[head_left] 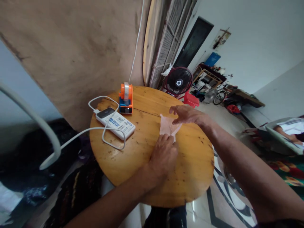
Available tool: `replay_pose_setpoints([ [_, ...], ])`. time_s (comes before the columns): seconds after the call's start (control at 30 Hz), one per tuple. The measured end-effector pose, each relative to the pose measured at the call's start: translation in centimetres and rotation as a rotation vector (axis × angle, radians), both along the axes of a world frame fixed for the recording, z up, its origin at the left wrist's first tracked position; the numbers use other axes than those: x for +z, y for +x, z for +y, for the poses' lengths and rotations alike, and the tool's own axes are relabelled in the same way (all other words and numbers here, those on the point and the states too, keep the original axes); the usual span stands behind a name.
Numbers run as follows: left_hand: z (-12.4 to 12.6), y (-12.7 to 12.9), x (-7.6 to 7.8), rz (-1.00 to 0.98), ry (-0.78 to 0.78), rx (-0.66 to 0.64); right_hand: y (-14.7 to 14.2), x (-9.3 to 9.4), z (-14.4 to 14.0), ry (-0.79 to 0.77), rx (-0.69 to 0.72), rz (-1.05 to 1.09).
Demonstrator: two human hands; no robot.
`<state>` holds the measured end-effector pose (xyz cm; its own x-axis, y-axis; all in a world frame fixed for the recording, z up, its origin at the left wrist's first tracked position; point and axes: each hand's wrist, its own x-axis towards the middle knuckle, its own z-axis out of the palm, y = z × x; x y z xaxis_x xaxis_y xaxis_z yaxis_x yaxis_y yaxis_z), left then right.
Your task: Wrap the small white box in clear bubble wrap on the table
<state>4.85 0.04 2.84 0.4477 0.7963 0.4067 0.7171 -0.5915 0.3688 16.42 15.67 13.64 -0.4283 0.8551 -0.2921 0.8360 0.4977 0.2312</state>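
A thin, pale pinkish sheet [166,125], like tissue or paper, lies slightly creased on the round wooden table [147,171]. My left hand [163,155] rests at its near edge, fingers curled down and closed on that edge. Above the sheet's far right side is my right hand [186,114], thumb and fingers apart and bent, with nothing visible between them. The sheet's near end is partly hidden under my left fingers.
A white power bank [121,125] with a looping white cable lies on the table's left side. Behind it stands an orange and blue tape dispenser [125,99]. Beyond the table are a fan [179,80] and a red plastic stool [191,99]. A person's arm [288,136] shows at far right.
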Motion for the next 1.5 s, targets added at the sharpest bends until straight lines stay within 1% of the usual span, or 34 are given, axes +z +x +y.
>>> replay_pose_setpoints([
  [0.07,0.2,0.1,0.0,0.017,-0.008,-0.015,-0.1,-0.6,0.4,0.024,-0.035,0.035],
  [0.13,0.3,0.1,-0.1,0.025,-0.003,-0.026,-0.1,-1.0,0.9,-0.031,-0.125,0.151],
  [0.23,0.4,0.1,-0.2,0.002,-0.002,-0.026,0.7,-1.4,1.6,-0.163,-0.259,0.363],
  [0.33,0.6,-0.2,0.0,-0.016,-0.014,-0.019,2.6,-2.0,2.4,-0.298,-0.353,0.563],
  [0.43,0.8,-0.6,0.4,0.000,-0.040,-0.046,4.9,-3.2,3.2,-0.567,-0.540,0.915],
  [0.5,1.0,-0.8,0.7,-0.003,-0.050,-0.070,6.2,-4.4,3.5,-0.694,-0.635,1.050],
  [0.57,1.2,-1.0,0.7,-0.024,-0.057,-0.094,7.1,-5.4,3.7,-0.741,-0.690,1.123],
  [0.63,1.4,-1.0,0.5,-0.070,-0.063,-0.106,7.6,-6.2,3.7,-0.755,-0.718,1.199],
  [0.73,1.8,-1.1,0.0,-0.149,-0.081,-0.117,7.9,-6.7,3.4,-0.754,-0.725,1.283],
  [0.83,2.3,-1.1,-0.5,-0.207,-0.075,-0.146,7.9,-6.8,3.2,-0.748,-0.714,1.305],
  [0.9,2.5,-1.2,-0.7,-0.236,-0.054,-0.163,7.9,-6.8,3.0,-0.714,-0.716,1.321],
  [1.0,2.8,-1.2,-0.8,-0.256,-0.027,-0.187,8.0,-6.7,2.8,-0.626,-0.735,1.359],
  [1.2,3.0,-1.3,-0.7,-0.258,-0.034,-0.209,8.0,-6.1,2.0,-0.470,-0.734,1.423],
  [1.27,3.0,-1.4,-0.6,-0.251,-0.036,-0.216,8.1,-5.8,1.6,-0.378,-0.730,1.446],
  [1.3,3.1,-1.4,-0.6,-0.246,-0.036,-0.219,8.2,-5.5,1.3,-0.324,-0.711,1.458],
  [1.37,3.1,-1.4,-0.6,-0.233,-0.035,-0.221,8.3,-4.9,0.5,-0.243,-0.608,1.489],
  [1.43,3.2,-1.4,-0.6,-0.226,-0.030,-0.225,8.1,-3.9,-0.6,-0.214,-0.443,1.497],
  [1.5,3.2,-1.4,-0.6,-0.228,-0.024,-0.228,7.4,-2.5,-2.0,-0.213,-0.261,1.457],
])
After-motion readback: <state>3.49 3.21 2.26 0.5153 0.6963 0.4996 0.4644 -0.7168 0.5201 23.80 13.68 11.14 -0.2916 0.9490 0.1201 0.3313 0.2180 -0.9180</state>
